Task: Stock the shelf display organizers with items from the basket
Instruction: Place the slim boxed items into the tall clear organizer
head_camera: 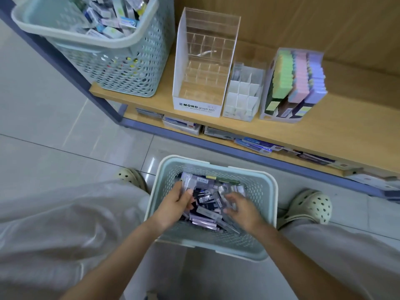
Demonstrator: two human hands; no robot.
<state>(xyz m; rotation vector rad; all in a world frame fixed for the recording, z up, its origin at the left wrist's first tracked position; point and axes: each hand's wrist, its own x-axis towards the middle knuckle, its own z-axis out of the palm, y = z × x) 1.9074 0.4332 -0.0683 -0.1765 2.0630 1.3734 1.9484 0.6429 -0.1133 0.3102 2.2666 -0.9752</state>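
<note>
The near basket [257, 187] holds jumbled packets [208, 213], labels too blurred to read. The left hand [178, 201] pinches several clear ones at its left side. The right hand [241, 207], motion-blurred, curls over the pile, and whether it grips anything cannot be told.

I wore loose pale grey cloth trousers [65, 224], baggy and creased over both legs. On my feet were a cream foam left clog [132, 177] and its matching right clog [311, 207], both dotted with round holes. My left hand [173, 204], right hand [244, 210] and forearms [121, 252] were bare.
</note>
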